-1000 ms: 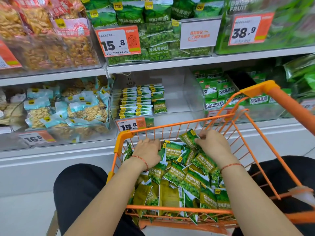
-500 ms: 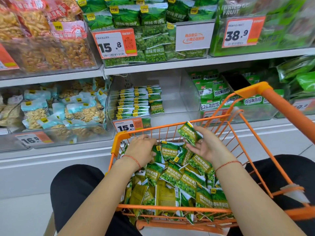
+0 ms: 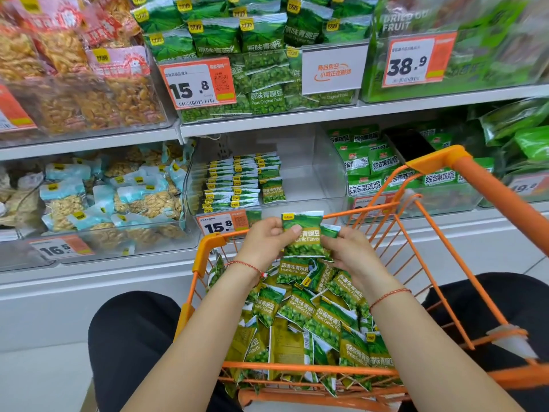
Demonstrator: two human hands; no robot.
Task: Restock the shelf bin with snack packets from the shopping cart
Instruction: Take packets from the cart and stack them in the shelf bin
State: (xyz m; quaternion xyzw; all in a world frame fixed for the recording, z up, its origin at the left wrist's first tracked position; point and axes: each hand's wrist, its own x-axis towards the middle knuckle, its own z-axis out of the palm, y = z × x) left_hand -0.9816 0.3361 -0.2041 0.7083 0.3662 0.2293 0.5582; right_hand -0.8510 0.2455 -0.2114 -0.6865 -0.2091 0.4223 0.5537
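Note:
An orange wire shopping cart (image 3: 430, 165) stands in front of me, holding several green garlic-pea snack packets (image 3: 315, 316). Above its far rim my left hand (image 3: 266, 242) and my right hand (image 3: 346, 251) together hold a small stack of the same green packets (image 3: 303, 233). The left thumb lies across the front packet's left edge; the right fingers pinch the stack's right side. Straight behind the hands is the clear shelf bin (image 3: 323, 162) with the 15.8 tag, holding rows of upright packets (image 3: 237, 182) on its left side.
A bin of pale blue nut packets (image 3: 113, 197) sits left of the target bin, and a bin of green mixed-snack packs (image 3: 374, 165) sits to its right. An upper shelf (image 3: 297, 114) carries more pea and nut bags. My knees flank the cart.
Both hands rose out of the cart's pile and came together above its far rim. The packet the right hand lifted is now held upright in a stack between both hands.

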